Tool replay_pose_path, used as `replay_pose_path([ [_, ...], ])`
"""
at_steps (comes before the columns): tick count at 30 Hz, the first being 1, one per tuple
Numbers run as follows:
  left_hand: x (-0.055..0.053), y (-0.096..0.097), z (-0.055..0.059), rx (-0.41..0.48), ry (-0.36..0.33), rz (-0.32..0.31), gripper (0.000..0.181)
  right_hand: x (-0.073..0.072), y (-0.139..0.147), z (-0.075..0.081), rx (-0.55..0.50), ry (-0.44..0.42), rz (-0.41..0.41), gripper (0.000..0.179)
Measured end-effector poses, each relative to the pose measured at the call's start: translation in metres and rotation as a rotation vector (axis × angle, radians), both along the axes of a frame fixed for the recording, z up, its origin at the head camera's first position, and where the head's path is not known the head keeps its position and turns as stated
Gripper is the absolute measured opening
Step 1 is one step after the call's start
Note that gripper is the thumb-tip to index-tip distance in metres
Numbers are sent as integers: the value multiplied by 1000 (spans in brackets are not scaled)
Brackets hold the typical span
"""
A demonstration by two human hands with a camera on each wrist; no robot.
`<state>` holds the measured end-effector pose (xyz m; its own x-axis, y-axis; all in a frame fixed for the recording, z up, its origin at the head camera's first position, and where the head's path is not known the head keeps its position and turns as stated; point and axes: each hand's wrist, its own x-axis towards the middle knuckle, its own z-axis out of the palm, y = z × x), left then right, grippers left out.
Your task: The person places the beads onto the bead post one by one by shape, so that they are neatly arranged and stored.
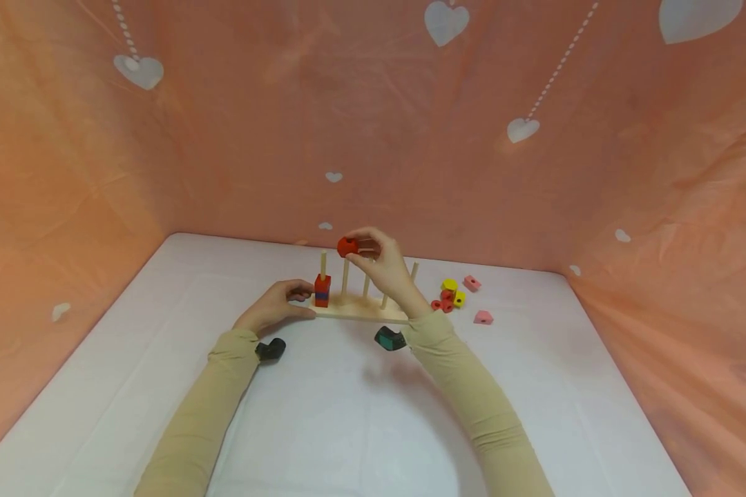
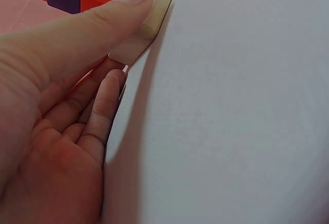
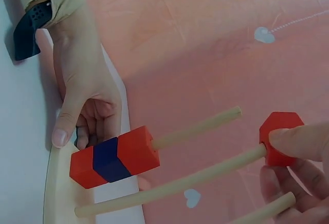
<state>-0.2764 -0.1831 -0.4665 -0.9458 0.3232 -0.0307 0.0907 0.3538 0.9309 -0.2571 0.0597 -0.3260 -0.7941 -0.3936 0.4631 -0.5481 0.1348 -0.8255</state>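
A wooden peg base (image 1: 357, 312) with a row of upright pegs stands toward the back of the table. Its left end is held by my left hand (image 1: 280, 304), thumb along the front edge in the left wrist view. Beside that hand, the leftmost peg carries a stack of two red blocks and a blue block (image 3: 111, 160) between them. My right hand (image 1: 379, 266) pinches a red faceted bead (image 3: 282, 121) between thumb and fingers. The bead is at the top of the second peg (image 3: 175, 180), touching its tip; how far the peg goes in is hidden.
Right of the base lie yellow beads (image 1: 450, 284), several red round pieces (image 1: 447, 304) and two pink blocks (image 1: 483, 317). The remaining pegs (image 1: 414, 270) stand close to my right hand and forearm. A heart-patterned pink cloth (image 1: 373, 138) hangs behind the table (image 1: 323, 414).
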Motion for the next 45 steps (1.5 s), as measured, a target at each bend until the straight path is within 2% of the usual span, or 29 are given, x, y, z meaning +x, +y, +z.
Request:
replay_pose_path([
  [3, 0, 0, 0, 7, 6, -11, 57, -10, 1, -11, 11, -23, -14, 32],
  [7, 0, 0, 0, -2, 12, -14, 56, -20, 0, -29, 45, -5, -49, 32],
  [12, 0, 0, 0, -8, -2, -2, 57, -18, -2, -47, 53, 7, -137, 35],
  [17, 1, 2, 1, -9, 2, -2, 59, -11, -5, -61, -11, -14, -168, 44],
  [22, 2, 3, 2, -19, -9, 9, 59, -10, -7, -77, -97, -87, -162, 48],
  [23, 2, 3, 3, -17, -14, 11, 59, -13, -7, -85, -106, -113, -168, 46],
  [28, 2, 3, 2, -9, -11, 3, 57, -11, -6, -104, -69, -250, -183, 29],
  [31, 1, 3, 2, -8, -1, -1, 56, -9, -6, -111, -52, -285, -179, 25],
  [40, 3, 2, 2, -12, 9, 8, 56, -7, -6, -131, 23, -263, -205, 26],
  [45, 4, 2, 3, -28, 23, 10, 57, 8, -5, -114, -45, -257, -160, 35],
])
